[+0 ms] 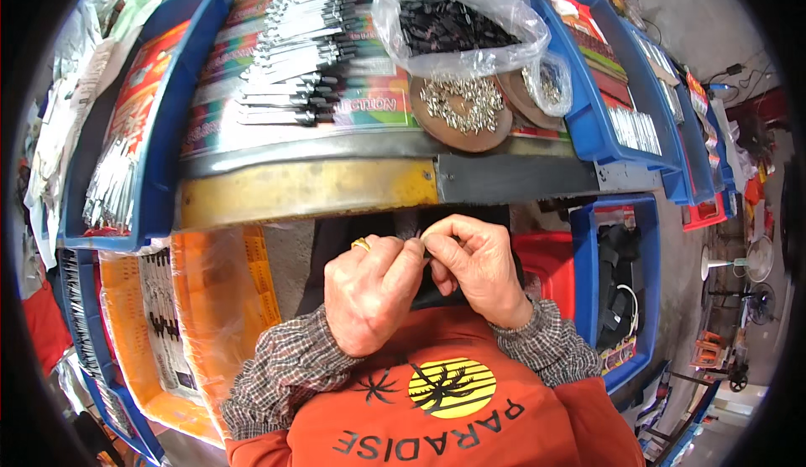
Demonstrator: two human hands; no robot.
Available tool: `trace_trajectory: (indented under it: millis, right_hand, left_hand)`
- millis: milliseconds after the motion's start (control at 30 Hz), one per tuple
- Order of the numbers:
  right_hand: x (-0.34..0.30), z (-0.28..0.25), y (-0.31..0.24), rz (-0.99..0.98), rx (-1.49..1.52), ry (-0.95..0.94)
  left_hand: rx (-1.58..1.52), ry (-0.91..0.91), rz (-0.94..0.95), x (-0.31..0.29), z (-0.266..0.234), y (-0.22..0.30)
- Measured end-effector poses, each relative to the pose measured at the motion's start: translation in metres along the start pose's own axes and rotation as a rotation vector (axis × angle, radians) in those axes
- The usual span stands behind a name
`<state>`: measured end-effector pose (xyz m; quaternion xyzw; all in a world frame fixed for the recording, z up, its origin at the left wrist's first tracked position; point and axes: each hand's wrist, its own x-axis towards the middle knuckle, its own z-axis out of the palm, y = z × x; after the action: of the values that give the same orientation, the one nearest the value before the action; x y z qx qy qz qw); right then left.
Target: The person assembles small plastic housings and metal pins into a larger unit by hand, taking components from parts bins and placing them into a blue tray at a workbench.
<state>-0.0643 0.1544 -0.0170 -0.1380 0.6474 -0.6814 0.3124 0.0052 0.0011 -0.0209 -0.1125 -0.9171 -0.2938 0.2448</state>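
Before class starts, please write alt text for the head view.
A person's left hand and right hand pinch close together, anything held too small to tell, before a bench bearing metal strips, a clear bag of black parts and a dish of small metal pieces.

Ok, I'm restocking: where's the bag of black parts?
The bag is upper right of centre in the head view, between silver strips and a blue bin.

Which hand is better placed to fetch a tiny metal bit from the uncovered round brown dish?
Probably the right hand: in the picture it sits almost straight below the brown dish, while the left hand lies farther left. The hands' fingertips are close together.
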Motion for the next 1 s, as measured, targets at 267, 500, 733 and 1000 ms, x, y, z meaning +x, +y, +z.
trace_trajectory:
  millis: [267,500,733,1000]
  right_hand:
    - [0.004,0.0,0.002,0.01,0.085,0.014]
    - [0.009,0.006,-0.005,-0.06,-0.048,0.098]
    - [0.007,-0.003,-0.012,-0.194,-0.035,0.142]
    - [0.023,-0.027,-0.015,-0.505,-0.398,0.26]
  left_hand:
    - [0.029,0.008,0.003,0.004,-0.004,-0.002]
    - [0.034,0.052,0.002,0.01,-0.003,-0.004]
    - [-0.012,0.025,-0.004,0.022,-0.018,-0.012]
    - [0.227,0.155,-0.006,0.078,-0.055,-0.087]
